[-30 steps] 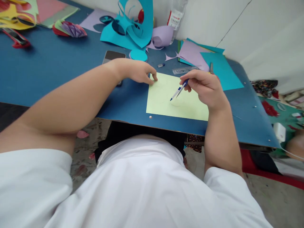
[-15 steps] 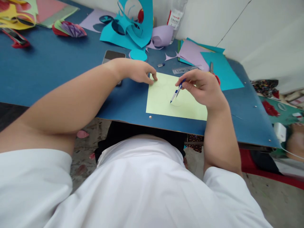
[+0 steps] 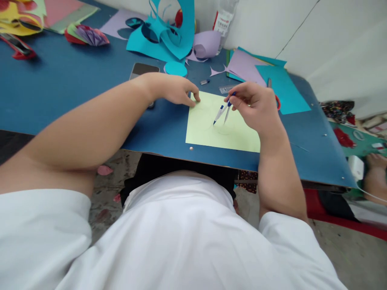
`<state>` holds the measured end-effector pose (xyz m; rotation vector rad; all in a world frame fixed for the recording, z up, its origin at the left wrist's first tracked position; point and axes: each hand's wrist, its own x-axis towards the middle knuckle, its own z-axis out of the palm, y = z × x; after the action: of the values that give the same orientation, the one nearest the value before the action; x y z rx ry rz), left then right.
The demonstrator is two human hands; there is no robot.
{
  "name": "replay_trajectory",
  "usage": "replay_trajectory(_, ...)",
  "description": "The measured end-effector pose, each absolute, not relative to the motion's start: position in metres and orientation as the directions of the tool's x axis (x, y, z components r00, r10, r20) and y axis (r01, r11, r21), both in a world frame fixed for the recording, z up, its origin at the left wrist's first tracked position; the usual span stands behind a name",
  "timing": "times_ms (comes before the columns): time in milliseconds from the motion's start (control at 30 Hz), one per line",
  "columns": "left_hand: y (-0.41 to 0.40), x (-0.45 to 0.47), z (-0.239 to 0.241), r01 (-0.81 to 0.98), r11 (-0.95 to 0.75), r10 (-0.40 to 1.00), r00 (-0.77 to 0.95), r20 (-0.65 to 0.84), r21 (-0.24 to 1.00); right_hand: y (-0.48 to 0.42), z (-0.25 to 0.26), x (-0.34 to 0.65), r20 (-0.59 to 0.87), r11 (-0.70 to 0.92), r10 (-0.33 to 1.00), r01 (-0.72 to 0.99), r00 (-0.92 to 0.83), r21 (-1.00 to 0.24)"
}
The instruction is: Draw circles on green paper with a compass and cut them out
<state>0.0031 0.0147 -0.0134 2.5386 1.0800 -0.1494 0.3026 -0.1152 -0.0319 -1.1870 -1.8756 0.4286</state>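
A pale green sheet of paper (image 3: 205,129) lies near the table's front edge, with faint curved pencil lines on it. My left hand (image 3: 179,92) rests at its upper left corner, thumb and fingers apart, touching the sheet. Over the middle of the paper, my right hand (image 3: 254,105) pinches the top of a blue and white drawing compass (image 3: 221,112). The compass legs point down and are spread slightly, their tips at or close to the paper. Behind the right hand, a clear ruler (image 3: 225,89) and red-handled scissors (image 3: 277,102) are partly hidden.
A phone (image 3: 145,69) lies partly under my left forearm, beside cut blue circles (image 3: 175,69). Cut blue paper (image 3: 163,40), a bottle (image 3: 223,22) and purple sheets (image 3: 244,66) stand or lie along the wall. At far right shows another person's hand (image 3: 376,161).
My right hand has turned the compass, its pencil leg swinging left and up and both legs now showing apart. My left hand stays in place. The other person's hand at right has moved.
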Motion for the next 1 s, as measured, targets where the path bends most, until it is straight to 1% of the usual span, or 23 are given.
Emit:
replay_trajectory(300, 0.021, 0.000, -0.020, 0.709, -0.616, 0.669, 0.701, -0.248, 0.344, -0.121, -0.031, 0.308, 0.453, 0.472, 0.870, 0.601, -0.197, -0.645)
replay_trajectory(433, 0.021, 0.000, -0.021, 0.710, -0.604, 0.671, 0.698, -0.251, 0.361, -0.119, -0.034, 0.314, 0.474, 0.485, 0.858, 0.622, -0.199, -0.615)
replay_trajectory(567, 0.020, -0.001, -0.019, 0.702, -0.608, 0.666, 0.705, -0.242, 0.371, -0.115, -0.035, 0.317, 0.517, 0.526, 0.825, 0.645, -0.228, -0.554)
replay_trajectory(733, 0.019, -0.001, -0.018, 0.710, -0.607, 0.672, 0.698, -0.248, 0.357, -0.115, -0.031, 0.315, 0.508, 0.566, 0.800, 0.683, -0.319, -0.463)
replay_trajectory(867, 0.016, 0.000, -0.015, 0.715, -0.611, 0.671, 0.696, -0.256, 0.340, -0.118, -0.031, 0.315, 0.490, 0.568, 0.804, 0.677, -0.335, -0.468)
replay_trajectory(1000, 0.012, 0.002, -0.011, 0.717, -0.609, 0.673, 0.694, -0.256, 0.340, -0.114, -0.038, 0.320, 0.462, 0.551, 0.823, 0.661, -0.329, -0.510)
